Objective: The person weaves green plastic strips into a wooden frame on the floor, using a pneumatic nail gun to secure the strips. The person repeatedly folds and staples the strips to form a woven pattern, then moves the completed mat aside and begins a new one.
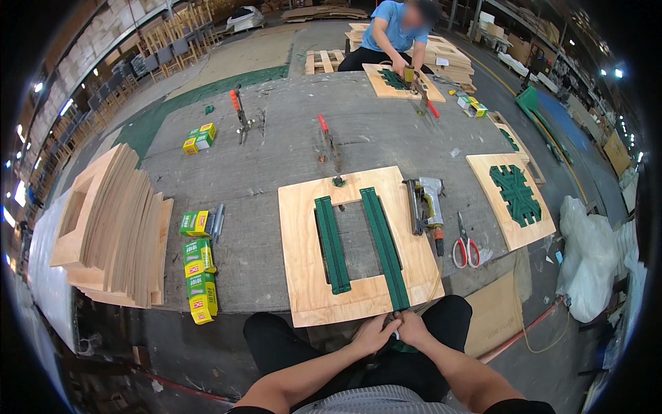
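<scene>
A square wooden frame (299, 255) with a large opening lies in front of me. Two green webbing straps cross the opening, a left strap (332, 241) and a longer right strap (383, 241) that runs past the near edge of the frame. Just beyond that edge, my left hand (373, 334) and my right hand (414, 329) are closed together around the near end of the right strap. Something small and pale shows between the fingers. More green webbing lies in my lap, partly hidden by my hands. Right of the frame are a staple gun (433, 201) and red-handled scissors (467, 247).
At left stand stacked wooden frames (117, 234) and several staple boxes (198, 257). Upright clamps (325, 131) rise from the far tabletop (241, 165). A panel with woven webbing (514, 200) lies at right. Across the table, a co-worker (394, 34) works on another panel.
</scene>
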A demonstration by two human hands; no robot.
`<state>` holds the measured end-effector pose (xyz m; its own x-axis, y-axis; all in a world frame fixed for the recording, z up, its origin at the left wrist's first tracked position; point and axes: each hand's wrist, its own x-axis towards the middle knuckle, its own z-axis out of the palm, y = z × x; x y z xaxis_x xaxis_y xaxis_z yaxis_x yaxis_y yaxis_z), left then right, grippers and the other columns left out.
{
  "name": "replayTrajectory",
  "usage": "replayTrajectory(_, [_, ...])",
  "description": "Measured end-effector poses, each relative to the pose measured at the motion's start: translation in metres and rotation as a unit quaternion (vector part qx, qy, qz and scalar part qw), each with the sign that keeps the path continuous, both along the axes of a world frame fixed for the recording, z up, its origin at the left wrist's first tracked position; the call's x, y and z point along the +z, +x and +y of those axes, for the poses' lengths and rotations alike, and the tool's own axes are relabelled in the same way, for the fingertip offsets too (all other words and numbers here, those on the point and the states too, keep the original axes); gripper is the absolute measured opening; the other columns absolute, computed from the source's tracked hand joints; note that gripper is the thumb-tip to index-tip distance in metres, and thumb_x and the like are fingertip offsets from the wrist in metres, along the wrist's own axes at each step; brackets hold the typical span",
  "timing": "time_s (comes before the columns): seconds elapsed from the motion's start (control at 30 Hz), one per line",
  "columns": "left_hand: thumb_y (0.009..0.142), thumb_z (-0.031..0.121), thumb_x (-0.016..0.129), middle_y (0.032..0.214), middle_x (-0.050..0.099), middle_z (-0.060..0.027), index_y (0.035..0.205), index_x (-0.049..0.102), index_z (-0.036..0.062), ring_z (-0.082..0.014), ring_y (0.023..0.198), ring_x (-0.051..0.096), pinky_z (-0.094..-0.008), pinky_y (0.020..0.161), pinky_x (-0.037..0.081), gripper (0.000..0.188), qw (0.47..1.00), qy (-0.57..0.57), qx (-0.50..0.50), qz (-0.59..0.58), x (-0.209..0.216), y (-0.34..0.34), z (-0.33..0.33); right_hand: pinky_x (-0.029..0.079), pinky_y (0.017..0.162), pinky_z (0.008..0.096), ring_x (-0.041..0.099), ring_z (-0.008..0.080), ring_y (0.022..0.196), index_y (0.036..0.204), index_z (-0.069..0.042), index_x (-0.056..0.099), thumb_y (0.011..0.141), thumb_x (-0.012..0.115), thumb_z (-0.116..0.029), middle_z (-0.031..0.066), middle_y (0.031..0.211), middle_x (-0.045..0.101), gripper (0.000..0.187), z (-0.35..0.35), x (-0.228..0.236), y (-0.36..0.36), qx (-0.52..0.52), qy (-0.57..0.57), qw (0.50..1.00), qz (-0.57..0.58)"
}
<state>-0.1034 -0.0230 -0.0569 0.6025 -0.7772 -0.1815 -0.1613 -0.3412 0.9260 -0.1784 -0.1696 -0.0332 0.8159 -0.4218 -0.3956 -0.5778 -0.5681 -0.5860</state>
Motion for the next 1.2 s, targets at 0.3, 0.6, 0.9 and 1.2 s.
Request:
replayTrajectory(0.3, [0.111,0.042,0.049,0.135,0.066,-0.026,0.137,0.062,0.0009,-0.0446,0.125,0.061,-0.0446,0.109,0.046,0.051,0.995,-0.04,-0.062,-0.062,-0.021,0.019,-0.034,0.054,0.092,0.0587,0.067,0.0536,0.102,0.107,0.007,0.069,0.1,0.051,-0.02,0.0353,0.105,0.07,0.034,-0.011,-0.026,-0.005,0.032,-0.004,0.999,0.044])
replayTrajectory(0.6, [0.109,0.05,0.048,0.148,0.06,-0.0176,0.141,0.062,0.0097,-0.0403,0.134,0.055,-0.0438,0.116,0.042,0.053,0.987,-0.107,-0.042,-0.111,-0.044,0.027,-0.039,0.054,0.089,0.0536,0.068,0.0471,0.103,0.105,0.002,0.07,0.103,0.054,-0.029,0.0279,0.102,0.072,0.035,-0.011,0.044,-0.021,0.143,0.002,0.986,0.082])
replayTrajectory(0.9, [0.111,0.043,0.046,0.156,0.053,-0.0157,0.147,0.058,0.012,-0.0343,0.145,0.047,-0.0408,0.124,0.034,0.049,0.99,-0.031,-0.095,-0.097,-0.042,0.019,-0.046,0.056,0.09,0.0462,0.073,0.0388,0.105,0.119,0.001,0.072,0.096,0.066,-0.036,0.023,0.112,0.075,0.043,-0.194,0.121,0.129,-0.085,-0.172,0.975,-0.113])
replayTrajectory(1.2, [0.109,0.052,0.043,0.162,0.046,-0.0125,0.155,0.049,0.0168,-0.0352,0.145,0.047,-0.0464,0.122,0.036,0.059,0.958,0.008,-0.107,-0.268,-0.038,0.011,-0.048,0.057,0.065,0.0479,0.073,0.0366,0.081,0.105,0.009,0.068,0.075,0.075,0.004,0.0234,0.095,0.071,0.031,-0.248,0.087,0.2,-0.278,0.083,0.951,-0.102])
